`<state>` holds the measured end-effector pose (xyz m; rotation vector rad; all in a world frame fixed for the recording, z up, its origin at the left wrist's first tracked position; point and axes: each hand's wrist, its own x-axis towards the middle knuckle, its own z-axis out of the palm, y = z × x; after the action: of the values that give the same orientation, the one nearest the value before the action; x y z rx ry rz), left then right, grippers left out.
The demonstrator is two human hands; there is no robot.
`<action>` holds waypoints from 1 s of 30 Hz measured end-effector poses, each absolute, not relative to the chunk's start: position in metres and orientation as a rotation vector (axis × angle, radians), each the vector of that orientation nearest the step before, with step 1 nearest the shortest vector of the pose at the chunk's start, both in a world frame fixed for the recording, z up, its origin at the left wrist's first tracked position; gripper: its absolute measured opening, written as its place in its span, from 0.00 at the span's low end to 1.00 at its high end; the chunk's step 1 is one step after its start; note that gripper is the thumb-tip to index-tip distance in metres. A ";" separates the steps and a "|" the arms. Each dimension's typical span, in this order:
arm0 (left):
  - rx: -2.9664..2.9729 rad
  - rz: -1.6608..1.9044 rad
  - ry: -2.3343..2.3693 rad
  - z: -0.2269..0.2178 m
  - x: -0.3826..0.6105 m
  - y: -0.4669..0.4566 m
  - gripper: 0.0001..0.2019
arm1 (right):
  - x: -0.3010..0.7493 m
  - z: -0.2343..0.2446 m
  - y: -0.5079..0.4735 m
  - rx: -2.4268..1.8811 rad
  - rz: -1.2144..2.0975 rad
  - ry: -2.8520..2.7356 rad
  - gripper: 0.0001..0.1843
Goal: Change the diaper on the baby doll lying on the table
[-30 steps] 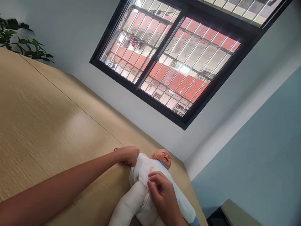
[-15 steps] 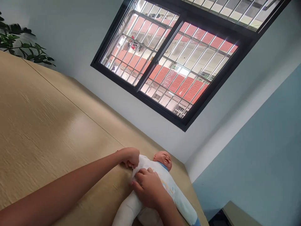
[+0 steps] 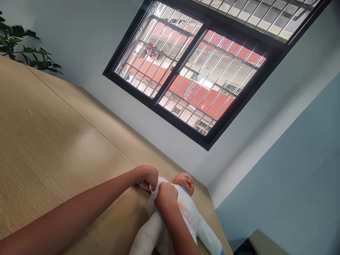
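A baby doll [image 3: 184, 181] in a white garment [image 3: 190, 217] with a blue collar lies on its back on the wooden table [image 3: 53, 141], at the bottom middle of the view. My left hand [image 3: 147, 175] is closed on the white sleeve by the doll's shoulder. My right hand [image 3: 166, 194] is closed too, and it pinches the bunched cloth of the same sleeve right beside my left hand. The doll's arm inside the sleeve is hidden. One white leg of the garment runs off the bottom edge.
The light wooden table stretches far to the left, with a seam across it. A green plant [image 3: 21, 46] stands at its far left end. A barred window [image 3: 196, 67] is in the wall behind. Right of the table lie a blue wall and a dark gap.
My right hand has moved from the doll's belly up to its shoulder and closed on the sleeve beside my left hand. My left hand has stayed on the sleeve.
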<state>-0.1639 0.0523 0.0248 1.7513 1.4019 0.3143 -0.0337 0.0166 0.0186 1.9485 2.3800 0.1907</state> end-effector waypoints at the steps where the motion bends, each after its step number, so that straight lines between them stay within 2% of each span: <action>1: 1.713 0.241 1.397 0.028 -0.163 0.049 0.17 | -0.036 0.018 0.019 1.968 0.158 2.377 0.14; 5: 1.606 0.279 1.304 0.039 -0.160 0.036 0.13 | -0.026 0.033 0.020 1.941 -0.121 2.456 0.15; 7: 1.559 0.400 1.213 0.044 -0.160 0.031 0.11 | -0.011 0.051 0.017 1.858 -0.396 2.511 0.22; 9: 1.513 0.489 1.112 0.048 -0.160 0.028 0.13 | 0.008 0.069 0.011 1.807 -0.642 2.561 0.26; 11: 1.480 0.531 1.026 0.049 -0.157 0.026 0.16 | 0.023 0.083 0.004 1.835 -0.767 2.621 0.26; 16: 1.498 0.594 0.900 0.048 -0.139 0.021 0.19 | 0.037 0.077 -0.009 1.887 -0.787 2.841 0.15; 19: 1.556 0.638 0.887 0.044 -0.130 0.019 0.18 | 0.039 0.056 -0.007 1.849 -0.732 2.970 0.15; 24: 1.691 0.672 0.915 0.037 -0.130 0.026 0.18 | 0.046 0.038 0.004 1.879 -0.862 2.901 0.10; 27: 1.749 0.759 0.946 0.035 -0.132 0.027 0.31 | 0.049 0.042 0.010 1.927 -0.837 2.799 0.13; 30: 1.781 0.859 0.841 0.031 -0.123 0.020 0.45 | 0.047 0.055 0.012 1.963 -0.574 2.780 0.14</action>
<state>-0.1228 0.0198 0.0305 1.7805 0.8406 0.8592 0.0473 0.0124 0.0548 1.9633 2.7805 -0.5739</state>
